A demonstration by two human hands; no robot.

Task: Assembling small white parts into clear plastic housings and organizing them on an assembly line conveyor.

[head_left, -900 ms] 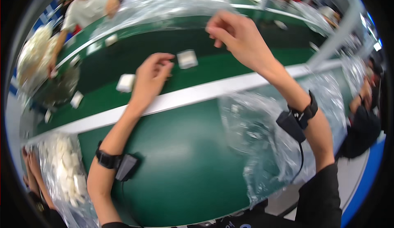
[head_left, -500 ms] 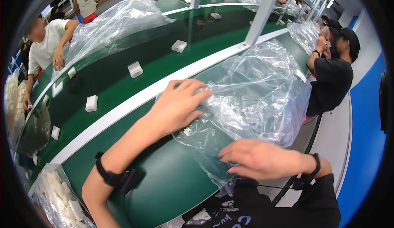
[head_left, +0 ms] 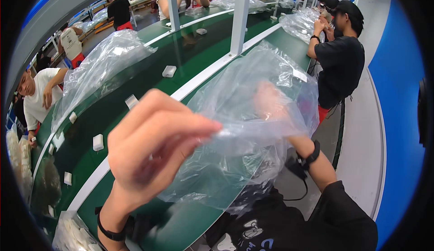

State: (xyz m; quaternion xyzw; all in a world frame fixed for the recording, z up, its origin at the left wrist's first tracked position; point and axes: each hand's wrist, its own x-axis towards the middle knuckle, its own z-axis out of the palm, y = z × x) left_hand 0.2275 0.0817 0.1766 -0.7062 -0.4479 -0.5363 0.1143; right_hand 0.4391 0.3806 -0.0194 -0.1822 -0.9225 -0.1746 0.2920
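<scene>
Raised high over the green bench, my left hand (head_left: 156, 144) pinches the rim of a large clear plastic bag (head_left: 226, 165) between thumb and fingertips. The bag's film stretches to the right from that pinch, lifted partly off the bench. My right hand (head_left: 273, 104) shows through the film, inside or behind the bag; which of the two I cannot tell. Motion blur and the film hide its fingers. The bag's lower part hangs by the bench's near edge, against my black shirt.
Beyond a white rail (head_left: 203, 78), a dark green belt (head_left: 135, 77) carries small white blocky pieces (head_left: 98, 142). A bag of white pieces (head_left: 74, 233) sits at the lower left. Grey posts (head_left: 239, 18) rise from the rail. A person in black (head_left: 341, 54) works at the right.
My left hand has come up and nearer, now pinching the bag's rim. My right hand has moved up and away, behind the film. The bag is lifted and spread, and the view has shifted.
</scene>
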